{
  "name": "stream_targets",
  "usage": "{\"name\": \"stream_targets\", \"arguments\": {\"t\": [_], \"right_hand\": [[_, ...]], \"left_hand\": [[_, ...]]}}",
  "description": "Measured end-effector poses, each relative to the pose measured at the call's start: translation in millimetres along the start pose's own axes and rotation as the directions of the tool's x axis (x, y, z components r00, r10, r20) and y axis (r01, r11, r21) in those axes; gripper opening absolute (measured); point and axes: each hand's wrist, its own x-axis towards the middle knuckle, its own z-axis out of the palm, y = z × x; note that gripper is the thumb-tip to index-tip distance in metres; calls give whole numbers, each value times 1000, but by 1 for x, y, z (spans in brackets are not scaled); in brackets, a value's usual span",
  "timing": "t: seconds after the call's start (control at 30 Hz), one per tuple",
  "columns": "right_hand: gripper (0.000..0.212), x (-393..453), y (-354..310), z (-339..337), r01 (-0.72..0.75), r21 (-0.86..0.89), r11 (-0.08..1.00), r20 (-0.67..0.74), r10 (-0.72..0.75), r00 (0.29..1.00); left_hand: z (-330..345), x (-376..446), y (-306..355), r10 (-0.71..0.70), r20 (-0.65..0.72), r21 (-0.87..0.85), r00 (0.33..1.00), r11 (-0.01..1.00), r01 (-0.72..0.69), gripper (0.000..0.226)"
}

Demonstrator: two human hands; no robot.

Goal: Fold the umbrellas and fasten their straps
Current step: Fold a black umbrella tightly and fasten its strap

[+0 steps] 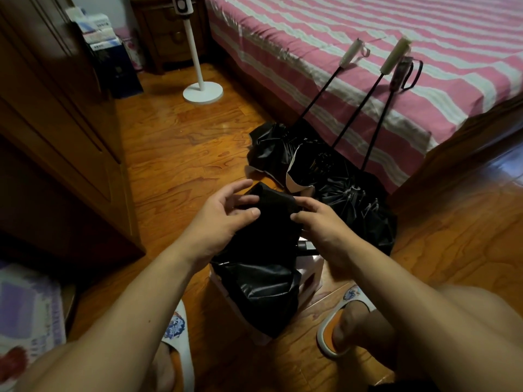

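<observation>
holding: both hands work the black umbrella (263, 267) over the floor (175, 154), between the person's slippers
left hand (223, 213): fingers loosely curled, thumb and fingertips pinching the fabric's top edge
right hand (322, 222): fingers bent, gripping the same fold
other umbrellas (325, 171): unfolded, leaning on the bed (368, 52)

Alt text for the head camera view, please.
Both hands, left hand and right hand, pinch the black canopy of a collapsed umbrella above a wooden floor. Three more umbrellas lean against a striped bed.
</observation>
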Motion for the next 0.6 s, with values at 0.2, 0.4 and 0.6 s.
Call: {"name": "stream_targets", "arguments": {"t": [0.2,0.4,0.6], "right_hand": [[27,0,6,-4,-68,57,996,-45,71,996],[25,-1,13,-13,-89,242,966,-207,142,968],[29,-8,20,-14,-180,111,977,-159,196,968]], "left_hand": [[14,5,-5,51,-73,87,996,995,-45,52],[4,5,-12,47,-213,115,976,993,-23,42],[-1,-2,-18,-26,-184,53,983,998,36,35]]}}
